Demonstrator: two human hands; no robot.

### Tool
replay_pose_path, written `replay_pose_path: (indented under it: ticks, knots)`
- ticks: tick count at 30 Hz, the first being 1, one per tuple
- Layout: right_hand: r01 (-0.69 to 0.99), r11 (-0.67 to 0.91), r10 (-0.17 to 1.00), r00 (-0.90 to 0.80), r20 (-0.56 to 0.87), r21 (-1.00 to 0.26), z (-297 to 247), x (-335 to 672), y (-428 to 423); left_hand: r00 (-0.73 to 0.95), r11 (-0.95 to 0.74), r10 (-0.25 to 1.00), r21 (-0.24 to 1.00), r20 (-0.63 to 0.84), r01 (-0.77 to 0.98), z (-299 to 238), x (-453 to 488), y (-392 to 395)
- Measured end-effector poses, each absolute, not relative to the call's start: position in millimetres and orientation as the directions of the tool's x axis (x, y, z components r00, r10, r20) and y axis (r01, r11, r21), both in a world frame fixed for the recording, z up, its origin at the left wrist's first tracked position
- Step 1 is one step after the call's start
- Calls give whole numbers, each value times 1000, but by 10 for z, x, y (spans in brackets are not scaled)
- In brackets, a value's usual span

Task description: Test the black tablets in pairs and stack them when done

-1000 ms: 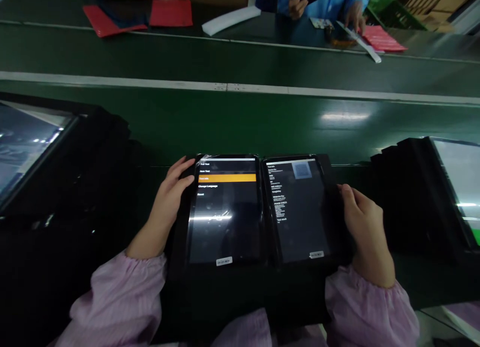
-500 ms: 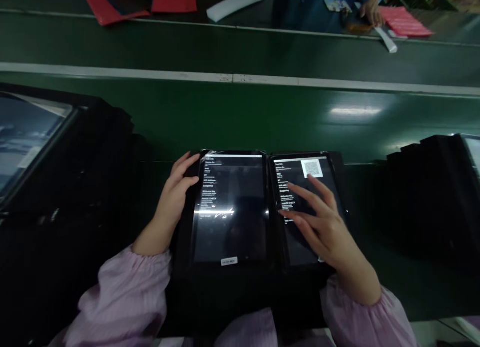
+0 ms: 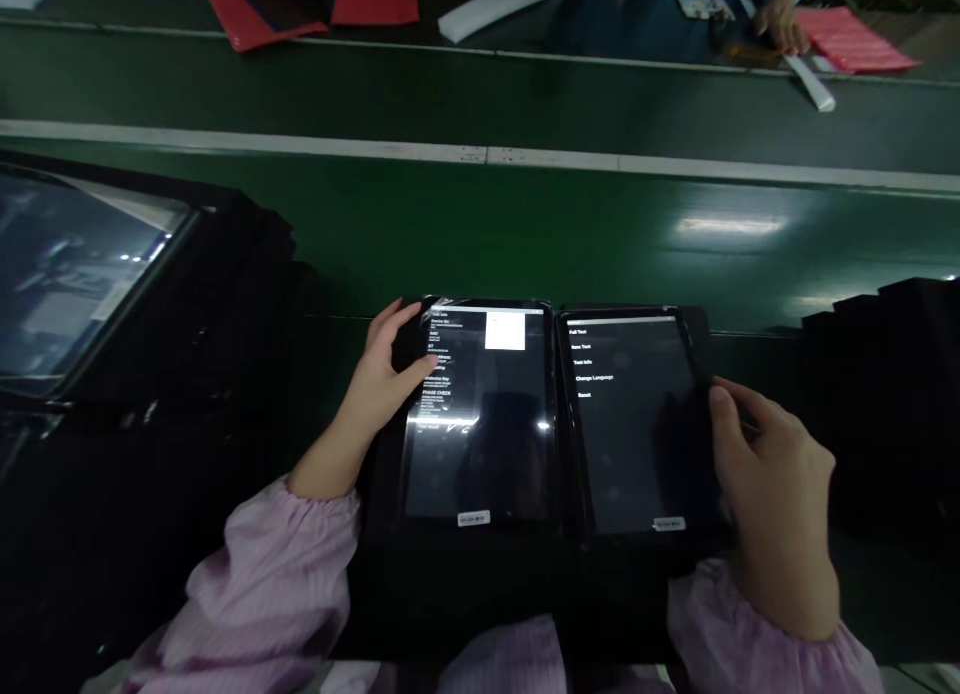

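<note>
left hand: 7 o'clock; fingers wrapped over the top-left corner of the left tablet, thumb on the glass. Grasping it.
right hand: 5 o'clock; thumb at the bezel of the right tablet. Fingers hidden, so I cannot tell whether it clasps.
tablets: 6 o'clock, side by side, edges near touching, screens lit.
progress: I read an info page with a QR code on the left and only a test menu on the right. I judge the left further on.
conveyor belt: 12 o'clock, green.
co-worker's hand: 1 o'clock, beside a pink pouch.
</note>
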State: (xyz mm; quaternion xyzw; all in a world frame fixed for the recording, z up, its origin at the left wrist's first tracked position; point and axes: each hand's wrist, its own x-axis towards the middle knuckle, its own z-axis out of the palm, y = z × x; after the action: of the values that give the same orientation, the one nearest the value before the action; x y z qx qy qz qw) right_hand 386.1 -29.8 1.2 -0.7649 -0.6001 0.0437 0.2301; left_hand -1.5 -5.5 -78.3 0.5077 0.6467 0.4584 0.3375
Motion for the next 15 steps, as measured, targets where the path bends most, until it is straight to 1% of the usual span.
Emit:
replay_pose_path:
  ticks: [2,4,7,9,10,13,14,15]
  knots:
    - [927,-140,958,215,189,-348,32,3816,-372,-264,65,964,932,34,357,-768,13,-42]
    - [938,-132,967,192,165,-319,66,3807,-441,-284,54,958,950,38,308,-755,17,2]
    - [919,-193,965,242,105,-344,122,3847,-471,-326,35,944,973,43,228,-740,-4,109]
    - [909,-190,961,250,119,-371,129,3855,-426,-321,45,947,976,27,213,-735,-16,173]
    - [917,-134,965,208,162,-375,116,3841,-388,-310,52,951,975,18,216,-734,-19,195]
    - [929,179,937,-61,344,-325,7,3736,-256,-303,56,953,967,23,250,-739,-30,226]
    - [918,264,914,-140,380,-296,-41,3693,-218,-301,63,953,964,19,260,-741,-37,230]
    - [908,316,898,-192,397,-276,-88,3655,-188,-294,76,956,961,6,265,-742,-46,235]
